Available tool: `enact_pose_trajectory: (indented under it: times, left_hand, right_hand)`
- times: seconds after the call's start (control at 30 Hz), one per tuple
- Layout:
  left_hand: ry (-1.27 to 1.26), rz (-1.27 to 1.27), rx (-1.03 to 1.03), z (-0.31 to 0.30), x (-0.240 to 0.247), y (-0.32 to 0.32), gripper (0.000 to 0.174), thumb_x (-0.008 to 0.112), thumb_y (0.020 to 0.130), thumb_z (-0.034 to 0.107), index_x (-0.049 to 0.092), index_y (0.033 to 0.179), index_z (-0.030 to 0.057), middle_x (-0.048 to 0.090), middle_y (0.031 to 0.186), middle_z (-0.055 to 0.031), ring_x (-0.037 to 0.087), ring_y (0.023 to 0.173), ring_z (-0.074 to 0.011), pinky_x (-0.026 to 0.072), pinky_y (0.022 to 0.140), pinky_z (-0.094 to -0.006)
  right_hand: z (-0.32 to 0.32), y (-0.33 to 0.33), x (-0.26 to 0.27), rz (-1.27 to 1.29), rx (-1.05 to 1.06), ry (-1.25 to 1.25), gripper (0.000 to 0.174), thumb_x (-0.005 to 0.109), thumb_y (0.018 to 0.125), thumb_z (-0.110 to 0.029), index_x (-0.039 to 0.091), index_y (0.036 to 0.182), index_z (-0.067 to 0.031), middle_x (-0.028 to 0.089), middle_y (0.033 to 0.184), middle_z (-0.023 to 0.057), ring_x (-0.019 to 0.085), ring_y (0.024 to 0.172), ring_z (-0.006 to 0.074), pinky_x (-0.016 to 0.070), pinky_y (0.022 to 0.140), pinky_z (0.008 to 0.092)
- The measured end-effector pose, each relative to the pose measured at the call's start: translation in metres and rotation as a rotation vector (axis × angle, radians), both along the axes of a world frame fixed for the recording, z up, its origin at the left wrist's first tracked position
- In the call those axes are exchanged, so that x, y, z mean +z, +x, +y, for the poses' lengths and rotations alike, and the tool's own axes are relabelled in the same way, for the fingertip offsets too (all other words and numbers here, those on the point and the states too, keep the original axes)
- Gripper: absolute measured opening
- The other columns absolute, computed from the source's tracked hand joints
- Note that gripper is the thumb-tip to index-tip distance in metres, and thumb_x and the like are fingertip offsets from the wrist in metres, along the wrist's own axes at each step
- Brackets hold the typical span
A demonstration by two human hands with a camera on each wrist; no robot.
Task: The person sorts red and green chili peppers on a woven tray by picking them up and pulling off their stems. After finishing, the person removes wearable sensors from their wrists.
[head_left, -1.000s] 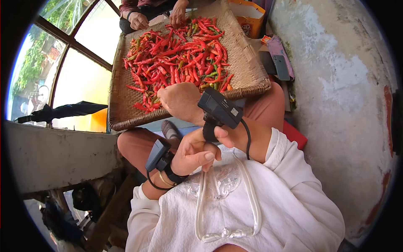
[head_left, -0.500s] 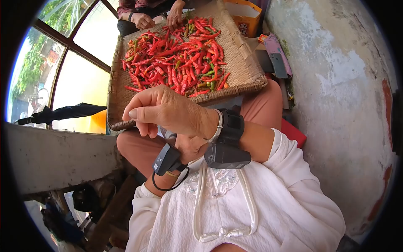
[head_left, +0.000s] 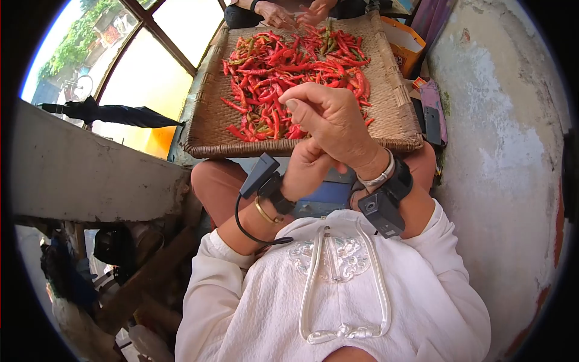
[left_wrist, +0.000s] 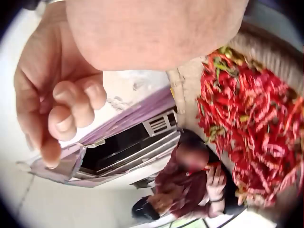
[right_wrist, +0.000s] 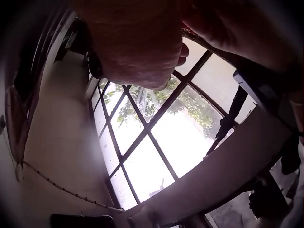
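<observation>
In the head view my right hand [head_left: 341, 123] is raised over the near rim of a woven tray [head_left: 241, 149], its fingers loosely bent and holding nothing. Below and left of it is my left hand [head_left: 304, 172], close against the right palm; most of its fingers are hidden, and whether they touch is unclear. Red peppers [head_left: 265, 96], a few green, lie heaped in the tray beyond both hands. The left wrist view shows the bent, empty fingers of my right hand [left_wrist: 52, 80] and the peppers [left_wrist: 256, 118]. Backlight darkens my right hand [right_wrist: 137, 42] in the right wrist view.
Another person's hands [head_left: 277, 15] are at the tray's far edge. A phone [head_left: 432, 125] and an orange-and-white bag [head_left: 405, 48] lie to the right, beside a wall [head_left: 500, 139]. A folded black umbrella [head_left: 129, 116] rests by the window at left.
The head view has shifted, so the tray appears farther right. My left hand has come up beside the right palm from near the right wrist. The other person's hands have moved closer together.
</observation>
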State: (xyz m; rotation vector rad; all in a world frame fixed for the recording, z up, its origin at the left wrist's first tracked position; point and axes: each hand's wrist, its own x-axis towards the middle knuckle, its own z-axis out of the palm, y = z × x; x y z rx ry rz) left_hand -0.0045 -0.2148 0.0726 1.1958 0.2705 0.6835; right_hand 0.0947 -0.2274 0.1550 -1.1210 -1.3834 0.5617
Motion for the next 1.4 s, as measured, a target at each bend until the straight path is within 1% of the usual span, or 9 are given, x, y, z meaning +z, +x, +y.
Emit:
enact_pose_trajectory:
  times: [0.07, 0.27, 0.67, 0.73, 0.87, 1.03, 1.1, 1.2, 1.4]
  left_hand:
    - [1.112, 0.573, 0.357, 0.040, -0.007, -0.008, 0.013, 0.055, 0.072, 0.008, 0.057, 0.085, 0.0055, 0.059, 0.070, -0.0085, 0.059, 0.067, -0.0255, 0.0470, 0.056, -0.0362]
    - [1.454, 0.639, 0.614, 0.048, -0.036, -0.024, 0.025, 0.058, 0.069, 0.011, 0.057, 0.094, 0.0065, 0.059, 0.075, -0.0093, 0.059, 0.067, -0.0224, 0.0465, 0.056, -0.0312]
    - [0.849, 0.534, 0.359, 0.030, 0.011, -0.016, 0.025, 0.058, 0.074, 0.010, 0.055, 0.099, 0.0054, 0.059, 0.077, -0.0063, 0.059, 0.068, -0.0180, 0.0469, 0.058, -0.0277]
    - [-0.228, 0.341, -0.009, 0.037, 0.013, -0.012, 0.018, 0.056, 0.080, 0.010, 0.053, 0.098, 0.0046, 0.059, 0.077, -0.0035, 0.058, 0.067, -0.0143, 0.0481, 0.060, -0.0255]
    - [-0.611, -0.062, 0.019, 0.037, 0.021, -0.010, 0.011, 0.052, 0.084, 0.015, 0.052, 0.093, 0.0084, 0.059, 0.078, -0.0022, 0.058, 0.066, -0.0099, 0.0509, 0.061, -0.0236]
    - [-0.610, 0.087, 0.125, 0.027, 0.016, 0.002, 0.019, 0.056, 0.083, 0.021, 0.051, 0.096, 0.0080, 0.057, 0.078, -0.0009, 0.056, 0.067, -0.0090, 0.0500, 0.065, -0.0241]
    - [-0.130, -0.921, 0.793, 0.010, 0.014, 0.024, 0.016, 0.054, 0.083, 0.018, 0.050, 0.097, 0.0099, 0.059, 0.082, -0.0009, 0.057, 0.066, -0.0084, 0.0508, 0.062, -0.0237]
    - [-0.572, 0.001, 0.143, 0.083, -0.002, -0.038, 0.014, 0.050, 0.084, 0.013, 0.050, 0.098, 0.0093, 0.059, 0.082, -0.0007, 0.058, 0.067, -0.0079, 0.0500, 0.061, -0.0232]
    - [-0.541, 0.046, 0.094, 0.099, 0.005, -0.037, 0.013, 0.048, 0.086, 0.014, 0.050, 0.097, 0.0073, 0.059, 0.082, -0.0021, 0.059, 0.070, -0.0101, 0.0510, 0.065, -0.0243]
  right_hand:
    - [-0.004, 0.005, -0.009, -0.150, 0.038, -0.052, 0.017, 0.059, 0.077, -0.013, 0.059, 0.089, -0.0014, 0.057, 0.071, 0.0077, 0.054, 0.064, 0.0140, 0.0437, 0.058, 0.0234]
    - [-0.015, -0.026, -0.005, -0.528, 0.308, 0.313, 0.043, 0.067, 0.067, -0.024, 0.054, 0.103, -0.0045, 0.054, 0.097, 0.0089, 0.050, 0.093, 0.0243, 0.0407, 0.079, 0.0355]
    - [-0.022, -0.070, -0.008, -1.003, 0.303, 0.486, 0.008, 0.053, 0.063, -0.012, 0.054, 0.069, -0.0082, 0.052, 0.070, 0.0049, 0.052, 0.066, 0.0167, 0.0439, 0.059, 0.0272]
    - [-0.027, -0.069, -0.005, -1.170, 0.363, 0.513, 0.007, 0.053, 0.062, -0.013, 0.054, 0.068, -0.0082, 0.053, 0.070, 0.0033, 0.052, 0.067, 0.0164, 0.0437, 0.060, 0.0279]
    - [-0.032, -0.066, -0.005, -1.152, 0.430, 0.487, 0.016, 0.053, 0.059, -0.013, 0.051, 0.073, -0.0059, 0.050, 0.070, 0.0019, 0.050, 0.068, 0.0157, 0.0419, 0.062, 0.0254]
    - [-0.024, -0.055, 0.004, -1.057, 0.410, 0.388, 0.025, 0.060, 0.063, -0.018, 0.054, 0.084, -0.0049, 0.054, 0.076, 0.0040, 0.052, 0.077, 0.0185, 0.0435, 0.066, 0.0266]
    - [-0.009, -0.036, 0.018, -0.807, 0.330, 0.400, 0.033, 0.063, 0.064, -0.019, 0.054, 0.093, -0.0050, 0.056, 0.077, 0.0048, 0.054, 0.077, 0.0201, 0.0443, 0.067, 0.0281]
    - [0.008, 0.003, 0.010, -0.292, 0.189, 0.029, 0.034, 0.063, 0.072, -0.016, 0.054, 0.102, -0.0018, 0.060, 0.080, 0.0087, 0.059, 0.075, 0.0200, 0.0461, 0.067, 0.0289]
    - [0.035, 0.020, -0.032, -0.086, 0.280, -0.291, 0.015, 0.056, 0.079, -0.008, 0.059, 0.090, 0.0013, 0.060, 0.077, 0.0031, 0.056, 0.070, 0.0086, 0.0461, 0.061, 0.0233]
